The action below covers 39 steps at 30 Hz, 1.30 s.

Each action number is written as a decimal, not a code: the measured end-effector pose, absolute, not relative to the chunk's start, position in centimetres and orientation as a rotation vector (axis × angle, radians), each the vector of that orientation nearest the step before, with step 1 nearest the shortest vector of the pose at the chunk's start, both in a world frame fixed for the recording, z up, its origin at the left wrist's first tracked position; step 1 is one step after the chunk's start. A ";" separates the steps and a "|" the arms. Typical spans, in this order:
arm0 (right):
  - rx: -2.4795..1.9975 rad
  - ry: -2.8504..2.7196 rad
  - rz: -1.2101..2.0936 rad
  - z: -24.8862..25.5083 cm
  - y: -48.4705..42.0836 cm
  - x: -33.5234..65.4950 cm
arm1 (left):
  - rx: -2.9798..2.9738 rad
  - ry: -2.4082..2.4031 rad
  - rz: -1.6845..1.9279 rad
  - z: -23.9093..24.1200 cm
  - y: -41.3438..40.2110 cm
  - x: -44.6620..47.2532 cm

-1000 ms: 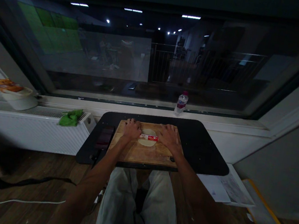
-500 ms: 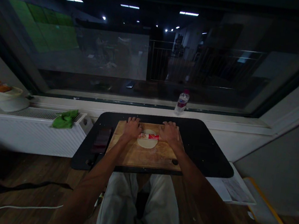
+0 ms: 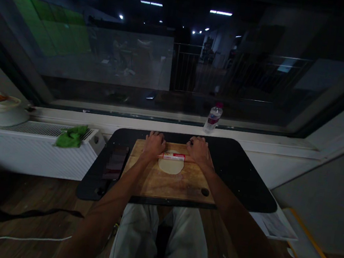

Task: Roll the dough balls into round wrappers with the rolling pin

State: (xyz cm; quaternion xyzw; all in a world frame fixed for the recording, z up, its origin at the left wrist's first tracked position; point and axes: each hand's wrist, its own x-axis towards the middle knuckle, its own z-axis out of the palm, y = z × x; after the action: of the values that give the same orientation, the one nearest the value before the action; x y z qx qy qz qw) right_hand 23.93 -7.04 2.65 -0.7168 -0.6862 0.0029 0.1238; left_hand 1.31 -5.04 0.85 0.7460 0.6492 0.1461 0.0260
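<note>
A rolling pin (image 3: 173, 156) with a red and white label round its middle lies crosswise over a flat round of pale dough (image 3: 170, 167). My left hand (image 3: 155, 143) is closed over the pin's left end, and my right hand (image 3: 198, 150) grips the right end. Both sets of fingers curl away from me, so the fingertips are partly hidden. Most of the dough shows on the near side of the pin. Beneath it all is a wooden cutting board (image 3: 160, 186) with a dark hole near its front right corner.
The board rests on a black table (image 3: 241, 185) in front of the window sill. A dark phone-like slab (image 3: 116, 161) lies left of the board. On the sill stands a water bottle (image 3: 212, 118). A green cloth (image 3: 71, 135) hangs over the radiator (image 3: 43, 153), beside a white tub (image 3: 3, 111).
The rolling pin has turned, showing another side of its label, and sits slightly farther away across the dough. Both hands have moved with it. The whole view has shifted a little.
</note>
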 end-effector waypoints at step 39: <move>-2.099 -2.119 -0.086 0.8 -16.8 23.4 | 2.288 2.142 0.281 1.2 -15.4 1.5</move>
State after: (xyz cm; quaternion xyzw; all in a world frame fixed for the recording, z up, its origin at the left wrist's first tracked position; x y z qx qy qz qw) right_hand 23.42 -16.79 0.78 -0.7011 -0.7081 -0.0288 0.0788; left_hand 1.52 -15.37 1.16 0.7272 0.6806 0.0892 -0.0027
